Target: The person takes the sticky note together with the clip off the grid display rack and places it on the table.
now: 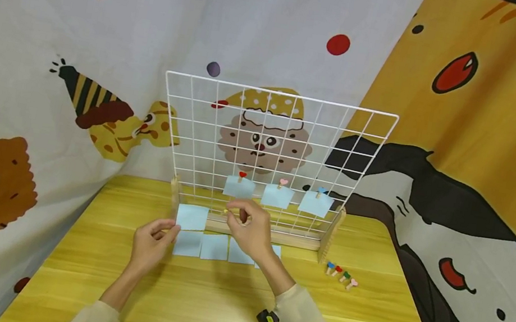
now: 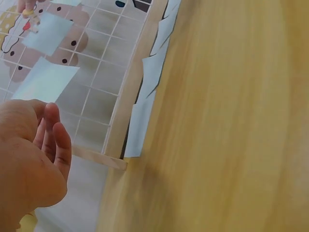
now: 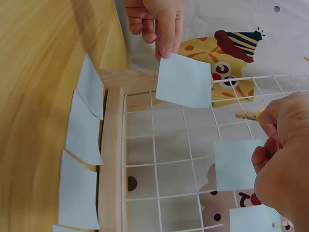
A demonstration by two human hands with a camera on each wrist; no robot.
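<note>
A blue note (image 1: 192,217) is pinched near one corner by the left hand (image 1: 152,243), before a wire grid (image 1: 279,93). Rightward, the right hand (image 1: 250,229) pinches a peg (image 3: 247,115), its yellow end partly hidden. Beyond the hands, three clipped notes (image 1: 276,196) hang; below, the right hand partly covers a row of notes (image 1: 214,247) on the counter (image 1: 193,304).

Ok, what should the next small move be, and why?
I'd probably press the held note to the grid, left of the three clipped notes: the left hand pinches its corner, it looks unclipped, and the right hand holds a clip.
</note>
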